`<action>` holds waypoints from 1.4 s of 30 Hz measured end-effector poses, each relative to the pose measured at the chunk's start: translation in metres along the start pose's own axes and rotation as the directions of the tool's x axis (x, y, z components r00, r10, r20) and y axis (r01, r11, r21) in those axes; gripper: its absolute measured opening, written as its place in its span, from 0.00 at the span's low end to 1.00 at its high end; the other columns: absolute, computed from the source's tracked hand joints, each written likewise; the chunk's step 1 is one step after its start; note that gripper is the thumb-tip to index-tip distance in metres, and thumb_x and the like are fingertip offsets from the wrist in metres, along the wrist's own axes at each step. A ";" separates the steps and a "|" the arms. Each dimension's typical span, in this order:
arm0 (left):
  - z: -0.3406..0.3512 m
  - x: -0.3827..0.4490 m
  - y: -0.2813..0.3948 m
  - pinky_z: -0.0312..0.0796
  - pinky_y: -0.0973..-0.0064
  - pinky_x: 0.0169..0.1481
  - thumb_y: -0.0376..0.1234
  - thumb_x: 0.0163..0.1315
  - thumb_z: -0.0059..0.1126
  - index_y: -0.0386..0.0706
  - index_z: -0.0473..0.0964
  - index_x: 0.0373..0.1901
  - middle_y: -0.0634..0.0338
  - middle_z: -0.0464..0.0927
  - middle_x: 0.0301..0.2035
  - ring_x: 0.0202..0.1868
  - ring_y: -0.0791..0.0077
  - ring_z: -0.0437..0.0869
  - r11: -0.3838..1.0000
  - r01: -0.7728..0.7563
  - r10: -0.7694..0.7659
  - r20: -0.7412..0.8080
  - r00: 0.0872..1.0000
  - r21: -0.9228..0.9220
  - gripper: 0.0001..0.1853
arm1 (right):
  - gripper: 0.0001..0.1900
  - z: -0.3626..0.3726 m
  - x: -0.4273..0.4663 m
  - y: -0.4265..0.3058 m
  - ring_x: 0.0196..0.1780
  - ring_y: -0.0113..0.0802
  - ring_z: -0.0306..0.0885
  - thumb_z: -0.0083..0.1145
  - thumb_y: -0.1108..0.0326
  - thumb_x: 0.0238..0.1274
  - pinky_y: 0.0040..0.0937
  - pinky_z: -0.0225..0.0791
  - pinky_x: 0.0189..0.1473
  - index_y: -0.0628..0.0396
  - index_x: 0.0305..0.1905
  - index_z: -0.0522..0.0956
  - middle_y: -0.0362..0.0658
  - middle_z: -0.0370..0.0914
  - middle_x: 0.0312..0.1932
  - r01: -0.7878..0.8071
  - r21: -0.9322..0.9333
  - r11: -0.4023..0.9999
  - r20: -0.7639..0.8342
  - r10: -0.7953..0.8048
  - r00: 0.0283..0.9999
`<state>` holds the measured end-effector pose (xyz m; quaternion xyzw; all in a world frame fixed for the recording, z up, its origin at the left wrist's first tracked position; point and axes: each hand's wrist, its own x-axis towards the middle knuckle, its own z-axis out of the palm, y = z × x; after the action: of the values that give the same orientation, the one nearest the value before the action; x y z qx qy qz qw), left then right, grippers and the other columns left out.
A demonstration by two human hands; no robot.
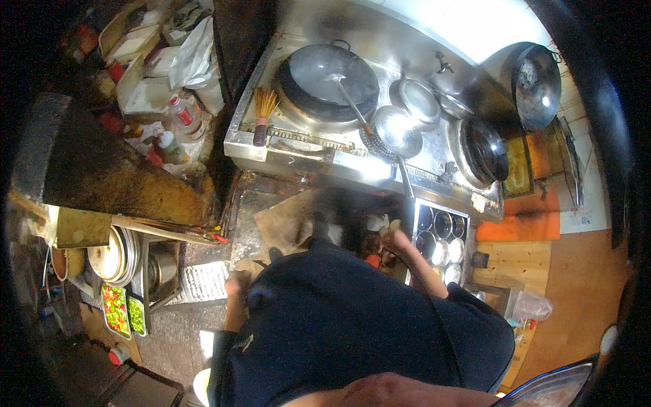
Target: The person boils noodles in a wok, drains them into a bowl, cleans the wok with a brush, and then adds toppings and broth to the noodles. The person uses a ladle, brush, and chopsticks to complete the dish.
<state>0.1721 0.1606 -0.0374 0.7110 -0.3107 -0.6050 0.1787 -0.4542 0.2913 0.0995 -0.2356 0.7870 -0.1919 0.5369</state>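
My left hand [238, 282] hangs low at my left side with its fingers curled; whether it holds anything cannot be told. Below the stove edge, my right hand [399, 239] is blurred, with a small pale thing [392, 226] at its fingers; its grip is unclear. Beside it stands a rack of round containers [441, 239]. On the steel stove in front of me are a large steaming wok [305, 76], a ladle [351, 102] with its head in the wok, a perforated strainer [402, 135], a bamboo brush [264, 104] and a metal pot [418, 99].
A dark wok [491, 152] sits at the stove's right; another wok [538, 89] stands upright behind. At left are a dark counter edge [127, 188], a plastic bottle [185, 117], stacked plates [109, 254] and trays of cut vegetables [116, 308]. A plastic bag [531, 307] lies at right.
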 end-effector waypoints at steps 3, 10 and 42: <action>-0.009 -0.020 0.001 0.72 0.68 0.25 0.44 0.73 0.51 0.43 0.82 0.30 0.57 0.83 0.26 0.24 0.65 0.82 0.995 -0.095 0.095 0.028 0.995 -0.025 0.18 | 0.14 -0.037 0.042 -0.079 0.37 0.61 0.83 0.58 0.60 0.70 0.52 0.77 0.40 0.61 0.40 0.83 0.59 0.83 0.33 0.209 -0.822 0.530 -0.194 -0.605 0.772; -0.011 -0.024 -0.018 0.75 0.65 0.29 0.49 0.79 0.44 0.38 0.81 0.48 0.49 0.84 0.40 0.33 0.58 0.85 0.932 0.066 -0.128 -0.152 0.980 -0.358 0.24 | 0.34 -0.038 0.105 -0.324 0.60 0.72 0.76 0.62 0.46 0.70 0.59 0.71 0.62 0.69 0.63 0.70 0.73 0.77 0.53 0.311 -0.572 0.759 -0.433 -0.601 0.671; 0.049 -0.085 -0.020 0.78 0.63 0.31 0.49 0.78 0.42 0.35 0.81 0.48 0.51 0.85 0.37 0.32 0.60 0.86 0.992 -0.052 0.104 -0.493 0.864 0.118 0.26 | 0.16 -0.092 0.196 -0.408 0.44 0.56 0.85 0.51 0.69 0.68 0.45 0.79 0.41 0.70 0.55 0.74 0.63 0.82 0.45 0.383 -0.484 0.787 -0.203 -0.527 0.826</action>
<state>0.1223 0.2374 0.0032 0.8380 -0.3127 -0.3767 0.2410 -0.5347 -0.1494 0.2105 -0.4961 0.8053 -0.1782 0.2713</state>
